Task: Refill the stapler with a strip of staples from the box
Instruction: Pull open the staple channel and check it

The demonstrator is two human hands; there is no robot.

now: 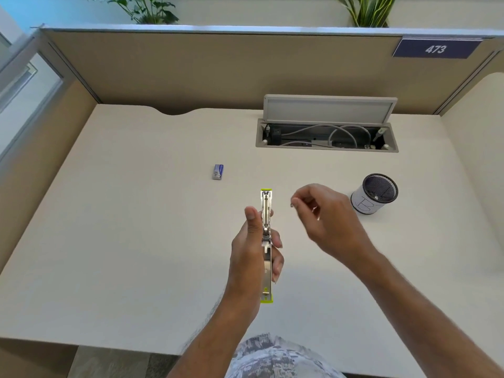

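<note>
Here, we see left hand [255,249] wrapped round stapler [266,245], swung open flat, held above desk [114,214]. Right hand [324,214] pinches tiny metal piece, likely staples, beside it. Staple box [218,171] lies farther back. We judge strip light, brittle; grip its sides.

We see shiny bare metal on the stapler [266,241] with glossy lime plastic ends, a matt smooth desk [122,214], and a mesh cup [375,193].
</note>
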